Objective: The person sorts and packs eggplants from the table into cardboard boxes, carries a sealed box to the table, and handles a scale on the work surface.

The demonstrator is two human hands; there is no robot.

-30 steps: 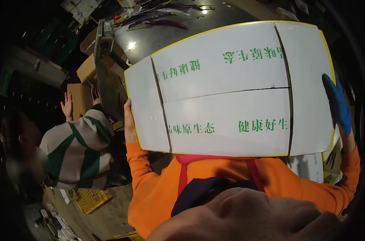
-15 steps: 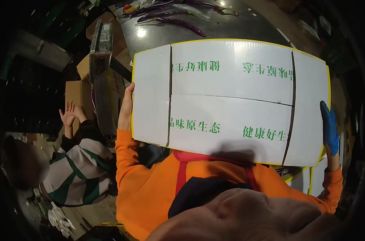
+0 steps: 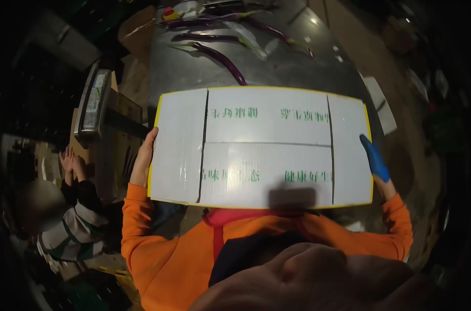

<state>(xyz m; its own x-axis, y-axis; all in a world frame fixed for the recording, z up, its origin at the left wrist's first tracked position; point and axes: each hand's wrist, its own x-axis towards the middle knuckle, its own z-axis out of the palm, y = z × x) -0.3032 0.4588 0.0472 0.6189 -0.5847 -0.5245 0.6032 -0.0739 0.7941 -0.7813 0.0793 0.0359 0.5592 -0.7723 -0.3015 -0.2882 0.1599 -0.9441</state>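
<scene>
A wide white cardboard box [image 3: 269,153] with yellow edges and green printed characters is in front of my body, its flaps lying flat with dark gaps between them. My bare left hand [image 3: 146,150] presses against the box's left side, thumb near the top edge. On the opposite side, my right hand [image 3: 375,158], in a blue glove, grips the box. The box's underside is hidden, so I cannot tell whether it rests on the metal table [image 3: 165,70]. Beyond its far edge lie several long purple eggplants [image 3: 220,59].
Left of the table stands a metal-framed device [image 3: 93,106] with a label, beside brown cardboard. A person in a striped top [image 3: 72,233] is at the left, hands [image 3: 72,161] raised. Clear plastic [image 3: 251,39] lies among the eggplants. White cardboard [image 3: 382,106] shows at the right.
The box has shifted left and down in view and sits more level, both hands still on it. More of the table and eggplants now shows. The other person appears further left.
</scene>
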